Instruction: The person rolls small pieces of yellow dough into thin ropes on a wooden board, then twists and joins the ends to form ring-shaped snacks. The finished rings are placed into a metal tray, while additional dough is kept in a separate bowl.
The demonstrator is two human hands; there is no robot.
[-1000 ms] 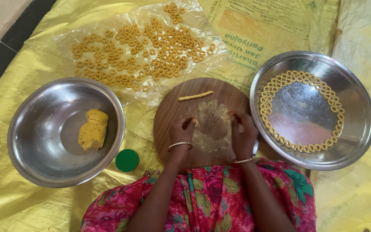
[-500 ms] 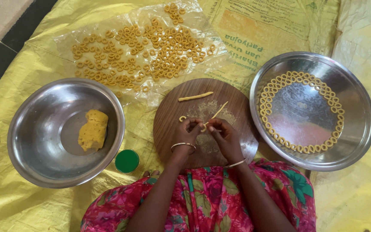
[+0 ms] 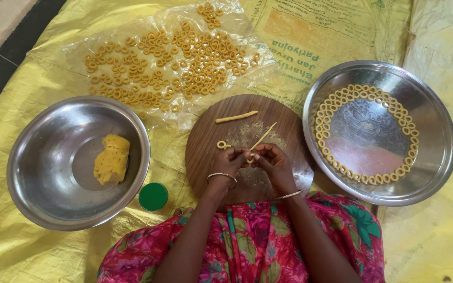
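Note:
Both my hands meet over the round wooden board (image 3: 205, 152). My left hand (image 3: 230, 160) and my right hand (image 3: 271, 161) pinch the near end of a thin yellow dough rope (image 3: 264, 135), which runs up and right across the board. One small dough ring (image 3: 221, 144) lies just left of my left hand. A short thicker dough stick (image 3: 236, 116) rests near the board's far edge. Flour dust covers the board's middle.
A steel bowl (image 3: 43, 199) at left holds a yellow dough lump (image 3: 111, 159). A steel plate (image 3: 436, 131) at right carries rings around its inside. Several rings lie on a clear plastic sheet (image 3: 79, 50) farther away. A green cap (image 3: 153, 196) sits beside the bowl. Yellow sacking covers the floor.
My hands stopped rolling flat on the board, came together at its middle and lifted the thin rope's end. A small ring now lies left of them.

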